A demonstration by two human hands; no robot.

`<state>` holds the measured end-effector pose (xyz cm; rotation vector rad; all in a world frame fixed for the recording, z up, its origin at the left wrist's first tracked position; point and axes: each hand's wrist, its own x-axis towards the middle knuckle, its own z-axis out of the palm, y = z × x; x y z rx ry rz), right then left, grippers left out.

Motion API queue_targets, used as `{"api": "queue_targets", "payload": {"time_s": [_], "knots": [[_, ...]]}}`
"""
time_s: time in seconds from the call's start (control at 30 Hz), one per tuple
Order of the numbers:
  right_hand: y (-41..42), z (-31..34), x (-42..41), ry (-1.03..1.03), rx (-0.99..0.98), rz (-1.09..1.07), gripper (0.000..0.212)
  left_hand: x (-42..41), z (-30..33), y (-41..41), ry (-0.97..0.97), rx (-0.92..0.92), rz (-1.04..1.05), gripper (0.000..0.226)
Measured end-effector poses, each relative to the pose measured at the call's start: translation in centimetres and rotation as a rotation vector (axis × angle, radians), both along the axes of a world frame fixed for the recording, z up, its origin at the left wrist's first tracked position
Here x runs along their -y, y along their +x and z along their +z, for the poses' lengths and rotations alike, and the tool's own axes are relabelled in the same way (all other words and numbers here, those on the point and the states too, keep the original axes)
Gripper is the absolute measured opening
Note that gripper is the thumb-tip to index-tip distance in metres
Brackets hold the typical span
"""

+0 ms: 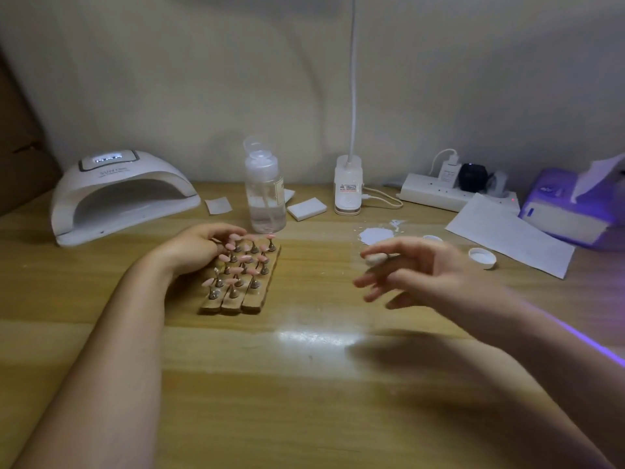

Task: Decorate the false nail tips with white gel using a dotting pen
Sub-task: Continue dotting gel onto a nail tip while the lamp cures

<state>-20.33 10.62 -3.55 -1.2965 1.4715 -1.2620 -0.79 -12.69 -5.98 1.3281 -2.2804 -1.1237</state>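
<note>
Three wooden holder strips (252,296) lie side by side at the table's middle. They carry several pink false nail tips (241,258) on small metal stands. My left hand (196,248) lies against the holder's left side, with its fingers curled over the far nail tips. To the right, my right hand (426,269) hovers above the table, blurred by motion. Its thumb and forefinger pinch a small whitish-ended stick, apparently the dotting pen (376,258). A puddle of white gel (375,235) sits on the table just beyond that hand.
A white nail lamp (118,194) stands at the back left and a clear pump bottle (265,194) behind the holder. Also there: cotton pads (306,208), a desk lamp base (348,186), a power strip (436,191), paper (507,231), a white cap (482,257) and a tissue box (575,211).
</note>
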Motion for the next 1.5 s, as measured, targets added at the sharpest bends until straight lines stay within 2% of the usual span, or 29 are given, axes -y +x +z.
{"api": "queue_targets", "payload": {"time_s": [0.03, 0.13, 0.27, 0.5, 0.57, 0.7, 0.77, 0.9, 1.03, 1.23, 1.4, 1.5], "knots": [[0.7, -0.4, 0.3, -0.033, -0.038, 0.025, 0.019, 0.0, 0.0, 0.0, 0.013, -0.018, 0.011, 0.047], [3.3, -1.7, 1.9, -0.112, -0.266, 0.012, 0.034, 0.1, 0.0, 0.0, 0.033, -0.056, 0.036, 0.047], [6.9, -3.1, 4.7, -0.19, -0.67, -0.022, 0.048, 0.1, -0.1, 0.0, 0.047, -0.085, 0.063, 0.047], [8.7, -4.4, 8.5, -0.181, -0.947, -0.142, 0.065, 0.3, 0.2, 0.0, 0.037, -0.074, 0.088, 0.047], [7.9, -4.6, 8.6, -0.182, -0.961, -0.18, 0.061, 0.3, 0.5, 0.1, 0.05, -0.063, 0.082, 0.044], [5.8, -5.1, 8.0, -0.212, -0.94, -0.238, 0.034, 0.1, 1.2, 0.0, 0.106, -0.063, 0.091, 0.033], [4.6, -5.2, 7.8, -0.188, -0.965, -0.287, 0.031, 0.0, 1.8, -0.2, 0.1, -0.077, 0.119, 0.033], [2.6, -4.7, 7.3, -0.123, -0.93, -0.319, 0.035, -1.1, 4.1, -0.9, -0.153, -0.132, 0.118, 0.038], [0.8, -4.2, 5.2, -0.113, -0.91, -0.217, 0.036, -3.3, 6.8, -2.5, -0.255, -0.318, -0.008, 0.035], [-3.5, -3.5, -0.5, -0.04, -0.91, -0.181, 0.032, -8.6, 6.7, -7.6, -0.336, -0.439, -0.338, 0.033], [-7.0, -3.6, -4.5, -0.014, -0.883, -0.241, 0.027, -13.3, 2.3, -12.3, -0.408, -0.418, -0.643, 0.037], [-8.4, -3.9, -6.0, -0.006, -0.857, -0.286, 0.027, -14.2, 0.3, -13.3, -0.421, -0.405, -0.699, 0.045]]}}
